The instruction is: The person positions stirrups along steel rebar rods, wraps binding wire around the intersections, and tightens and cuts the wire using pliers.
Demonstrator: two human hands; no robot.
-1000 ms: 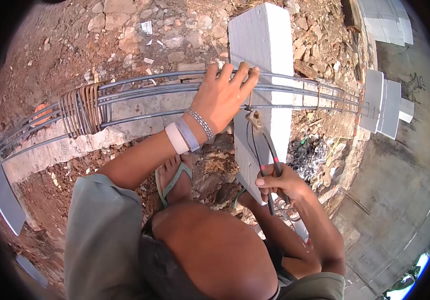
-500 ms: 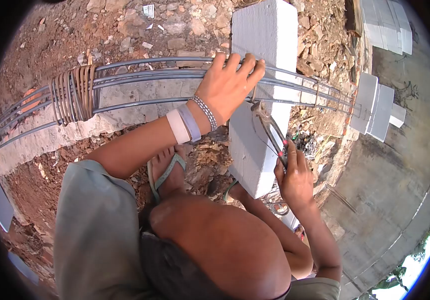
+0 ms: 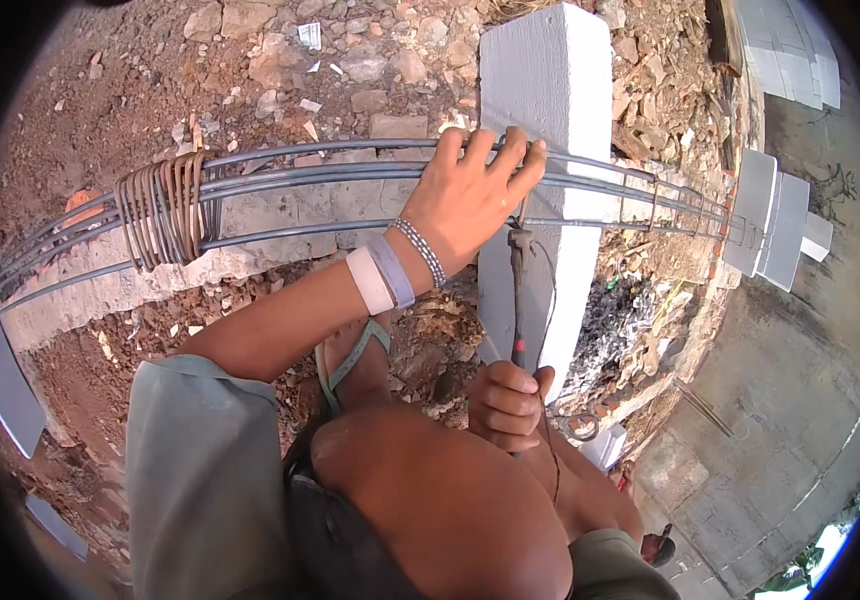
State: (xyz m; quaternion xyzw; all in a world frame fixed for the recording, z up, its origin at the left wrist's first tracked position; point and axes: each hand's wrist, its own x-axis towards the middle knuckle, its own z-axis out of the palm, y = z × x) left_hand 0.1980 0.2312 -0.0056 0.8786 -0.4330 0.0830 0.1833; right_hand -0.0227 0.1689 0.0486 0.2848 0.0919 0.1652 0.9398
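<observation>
My left hand [image 3: 465,205] lies across a long cage of steel bars [image 3: 320,174], its fingers curled over the upper bar. Below it, my right hand [image 3: 508,408] is wrapped round the closed handles of a pair of pincers [image 3: 519,300]. The jaws meet the lower bar just under my left hand, at a short tie wire. A thin dark wire [image 3: 554,290] hangs in a loop beside the pincers. The bars rest across a pale grey block [image 3: 582,120]. Further left, a cluster of brown stirrups [image 3: 162,212] is bunched around the bars.
Under the bars runs a concrete strip [image 3: 260,225] amid rubble and soil [image 3: 140,90]. My sandalled foot [image 3: 355,360] is close below. More grey blocks [image 3: 765,215] support the far right end, beside a concrete slab [image 3: 780,370]. A person [image 3: 658,546] is partly visible at lower right.
My right hand has moved left and toward me, and the pincers' handles, apart before, are now together. The pincers point straighter up at the bar. My left hand keeps its place on the bars.
</observation>
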